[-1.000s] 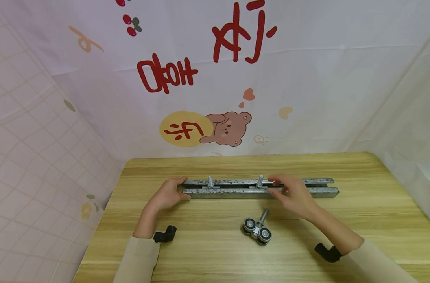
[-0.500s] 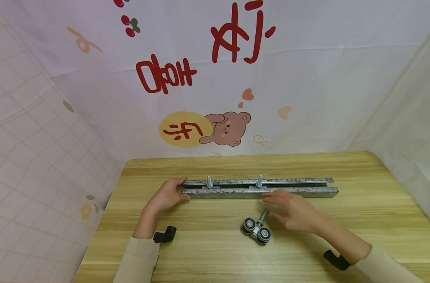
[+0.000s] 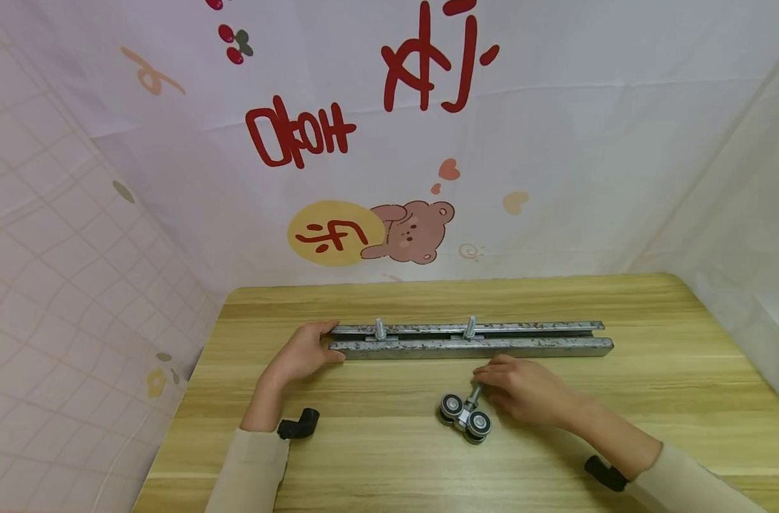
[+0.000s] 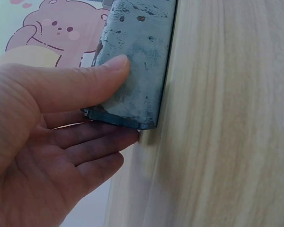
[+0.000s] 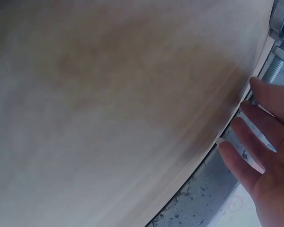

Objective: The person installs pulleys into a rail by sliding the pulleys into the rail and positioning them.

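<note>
A rust-specked steel channel track (image 3: 543, 348) lies across the table, its slot facing up. Two threaded bolts, a left one (image 3: 380, 330) and a right one (image 3: 470, 328), stick up out of the slot. My left hand (image 3: 302, 353) grips the track's left end; in the left wrist view the thumb lies along the side of the track (image 4: 139, 87) and the other fingers pass behind its end. In front of the track sits a loose trolley roller (image 3: 465, 417) with black-and-silver wheels. My right hand (image 3: 527, 390) pinches the end of its bolt (image 5: 273, 71) between thumb and forefinger.
The wood-grain table (image 3: 363, 463) reaches back to a white printed cloth (image 3: 556, 157). More cloth hangs along the left and right sides. Black angled pieces, a left one (image 3: 299, 425) and a right one (image 3: 605, 473), sit at the wrists.
My right hand has come away from the track near the right bolt, moved toward me and closed on the roller's bolt. The left hand keeps its grip on the track.
</note>
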{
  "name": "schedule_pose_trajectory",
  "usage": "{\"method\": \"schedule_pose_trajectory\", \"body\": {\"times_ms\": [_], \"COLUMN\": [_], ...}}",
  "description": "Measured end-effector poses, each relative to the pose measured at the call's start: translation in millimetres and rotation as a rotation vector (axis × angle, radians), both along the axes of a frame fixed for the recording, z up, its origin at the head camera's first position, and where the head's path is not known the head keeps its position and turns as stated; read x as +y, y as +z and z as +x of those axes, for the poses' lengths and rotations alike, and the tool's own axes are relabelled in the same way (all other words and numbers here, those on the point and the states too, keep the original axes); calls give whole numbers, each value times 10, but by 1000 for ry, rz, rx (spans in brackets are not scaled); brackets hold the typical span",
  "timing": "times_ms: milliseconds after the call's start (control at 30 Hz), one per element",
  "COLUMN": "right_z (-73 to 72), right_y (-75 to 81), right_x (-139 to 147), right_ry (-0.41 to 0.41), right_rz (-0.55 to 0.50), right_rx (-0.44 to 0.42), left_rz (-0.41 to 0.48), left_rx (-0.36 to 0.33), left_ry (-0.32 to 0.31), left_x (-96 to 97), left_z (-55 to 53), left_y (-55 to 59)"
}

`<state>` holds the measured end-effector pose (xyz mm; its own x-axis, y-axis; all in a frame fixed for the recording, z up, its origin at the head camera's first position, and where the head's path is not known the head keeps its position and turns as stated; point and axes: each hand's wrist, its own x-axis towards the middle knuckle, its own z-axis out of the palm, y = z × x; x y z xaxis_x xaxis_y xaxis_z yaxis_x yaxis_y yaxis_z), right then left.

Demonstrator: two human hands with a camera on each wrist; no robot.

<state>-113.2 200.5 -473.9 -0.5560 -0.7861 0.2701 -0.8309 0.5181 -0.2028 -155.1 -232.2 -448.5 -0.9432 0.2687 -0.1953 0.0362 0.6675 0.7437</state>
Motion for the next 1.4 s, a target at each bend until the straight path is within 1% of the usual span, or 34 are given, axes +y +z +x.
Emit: {"method": "schedule_pose_trajectory", "body": {"times_ms": [167,333,533,733,833,967,1100,1200,1267,1400], "right_z": [-35,-52,-55,-34,-9,32,71,105,129,176], "right_y": [-14,-13,28,79,104,141,203,267,309,382], "right_x": [-29,-37,-19,36,57,72,42,-14,-54,-124], "right_ry": [4,3,21,55,56,53,76,105,120,126], "right_rz": [-43,-68,-107,-139,-142,-150,-180,-213,-233,-250], "right_rx": [24,29,8,-4,-16,-24,-15,-37,-68,-128], "left_rz": [-6,6,9,2,1,0,-6,-5,-8,-13], "left_rx": [1,3,-4,1,7,11,18,15,16,22], "left_ry": [1,-1,8,5,6,3,-2,4,4,3], "left_x": [-11,-7,6,26,32,30,22,19,17,16], "left_z": [6,10,14,21,22,19,11,12,16,23], "left_y": [13,15,12,35,39,22,-7,-15,-15,-18]}}
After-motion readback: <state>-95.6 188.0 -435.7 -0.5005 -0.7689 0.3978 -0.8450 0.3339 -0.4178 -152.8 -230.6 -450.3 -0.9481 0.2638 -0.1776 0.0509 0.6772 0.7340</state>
